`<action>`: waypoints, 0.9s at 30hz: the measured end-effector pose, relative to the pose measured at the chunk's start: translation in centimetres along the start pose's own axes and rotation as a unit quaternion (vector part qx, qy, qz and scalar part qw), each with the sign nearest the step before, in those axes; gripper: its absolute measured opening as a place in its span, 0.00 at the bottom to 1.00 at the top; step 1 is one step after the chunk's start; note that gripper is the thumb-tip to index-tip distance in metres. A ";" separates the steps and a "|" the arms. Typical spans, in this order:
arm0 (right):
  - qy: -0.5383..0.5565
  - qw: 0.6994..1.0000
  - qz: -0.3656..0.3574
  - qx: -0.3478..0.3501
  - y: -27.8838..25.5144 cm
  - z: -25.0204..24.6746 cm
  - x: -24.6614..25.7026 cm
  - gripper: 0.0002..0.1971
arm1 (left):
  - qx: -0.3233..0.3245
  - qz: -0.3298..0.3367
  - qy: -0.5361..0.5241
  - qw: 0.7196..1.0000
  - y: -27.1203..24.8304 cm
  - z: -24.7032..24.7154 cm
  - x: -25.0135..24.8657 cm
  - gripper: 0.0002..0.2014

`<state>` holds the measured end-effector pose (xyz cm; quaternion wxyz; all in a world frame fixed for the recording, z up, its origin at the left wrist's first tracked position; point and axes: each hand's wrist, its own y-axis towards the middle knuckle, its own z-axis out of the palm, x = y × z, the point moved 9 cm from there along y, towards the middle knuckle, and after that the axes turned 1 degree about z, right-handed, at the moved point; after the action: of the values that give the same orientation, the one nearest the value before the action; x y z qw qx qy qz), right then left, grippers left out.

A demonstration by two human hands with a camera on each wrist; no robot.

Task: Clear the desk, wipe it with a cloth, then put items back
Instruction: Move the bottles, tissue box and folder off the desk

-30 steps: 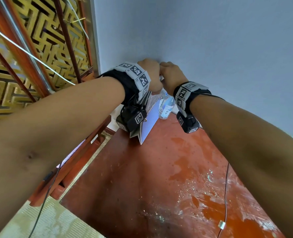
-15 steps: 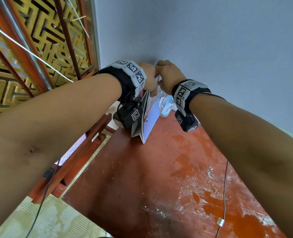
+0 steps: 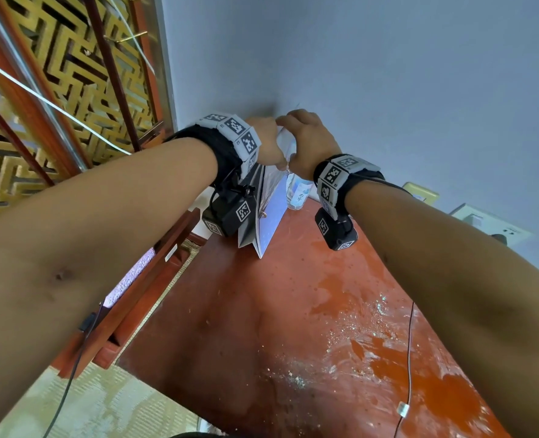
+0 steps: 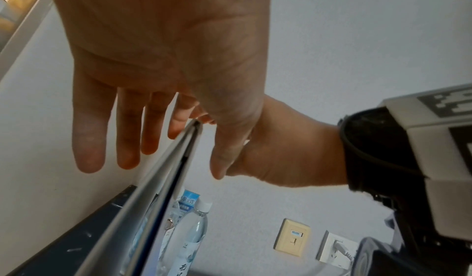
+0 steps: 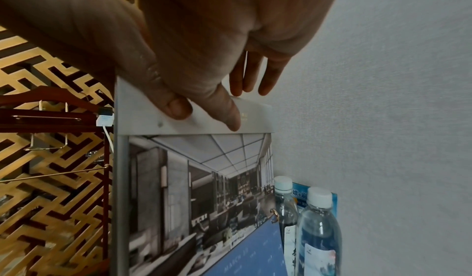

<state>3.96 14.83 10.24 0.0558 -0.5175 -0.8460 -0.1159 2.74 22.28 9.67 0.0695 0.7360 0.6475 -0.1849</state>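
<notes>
A desk calendar (image 3: pixel 269 216) with an office photo on its front stands at the far end of the red-brown desk (image 3: pixel 230 327), near the wall. My right hand (image 3: pixel 309 143) pinches its white top strip, thumb and one finger on the front and the other fingers behind, plain in the right wrist view (image 5: pixel 204 112). My left hand (image 3: pixel 265 143) straddles the same top edge with straight fingers (image 4: pixel 199 149). The calendar (image 4: pixel 153 189) runs edge-on between its fingers and thumb. The calendar's photo (image 5: pixel 199 179) faces the right wrist camera.
Two water bottles (image 5: pixel 319 230) stand against the wall right of the calendar, with a blue card (image 5: pixel 333 199) behind them. Wet patches and white specks cover the desk's right half, where a thin cable (image 3: pixel 408 358) lies. Wall sockets (image 3: pixel 489 222) sit right; a gold lattice screen (image 3: pixel 56 90) left.
Both hands stay on the calendar's top edge. They and the calendar have shifted only slightly, and the calendar stands a little more upright.
</notes>
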 end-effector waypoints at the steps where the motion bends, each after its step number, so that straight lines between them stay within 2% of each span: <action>1: 0.003 1.000 0.006 -0.005 -0.3 -0.1 -0.2 0.36 | -0.002 0.000 0.005 1.000 0.0 0.0 -0.1 0.25; 6: 0.009 0.999 0.030 -0.016 -2.6 -0.9 -1.1 0.36 | -0.018 -0.003 0.018 1.000 -0.8 -0.1 -0.9 0.30; 10: 0.013 0.999 0.043 -0.022 -4.9 -2.5 -1.8 0.36 | -0.073 -0.031 0.070 0.994 -2.4 -0.8 -2.1 0.34; 12: 0.016 0.998 0.054 -0.026 -6.4 -3.0 -2.4 0.35 | -0.121 -0.040 0.073 0.989 -3.3 -1.4 -3.4 0.32; 15: 0.027 0.997 0.066 -0.026 -9.1 -3.6 -3.1 0.31 | -0.182 0.006 0.046 0.982 -4.9 -2.0 -6.7 0.25; 19: 0.036 0.995 0.089 -0.006 -13.5 -3.9 -4.1 0.27 | -0.169 0.050 0.051 0.983 -7.2 0.2 -10.8 0.21; 22: 0.057 0.993 0.107 0.008 -17.1 -3.5 -5.3 0.28 | -0.162 0.071 0.057 0.983 -9.0 2.5 -13.3 0.17; 27: 0.067 0.988 0.136 0.006 -22.2 -2.1 -7.3 0.27 | -0.157 0.103 0.089 0.978 -12.6 6.8 -15.5 0.15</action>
<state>-12.42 -1.75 7.65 0.1310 -0.6186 -0.7625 -0.1370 -12.31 7.46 10.76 0.1450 0.7923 0.5926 -0.0066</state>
